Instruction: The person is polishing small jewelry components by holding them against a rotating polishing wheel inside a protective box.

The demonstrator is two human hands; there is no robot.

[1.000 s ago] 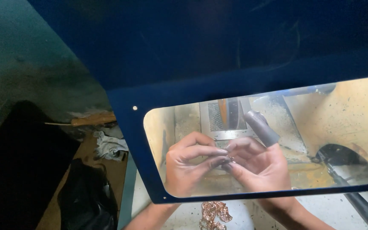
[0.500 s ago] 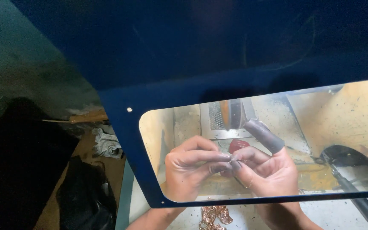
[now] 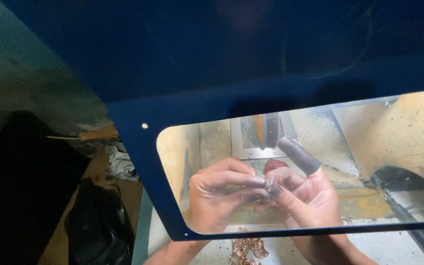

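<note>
Pale bench (image 3: 212,252) — coppery trinkets (image 3: 247,248)

Blue shield panel (image 3: 251,64) with clear window (image 3: 369,147) above me, vent grille (image 3: 249,133) behind, copper-coloured pieces (image 3: 247,248) below, black bag (image 3: 99,225) and rag (image 3: 119,164) left.

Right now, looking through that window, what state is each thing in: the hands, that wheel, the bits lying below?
Left hand: fingertips pinched on a small piece, too small to identify.
Right hand: pinching the same piece, one dark-covered finger raised.
Wheel: above the hands, apart; spinning cannot be told.
Coppery pieces: heaped loose.
</note>
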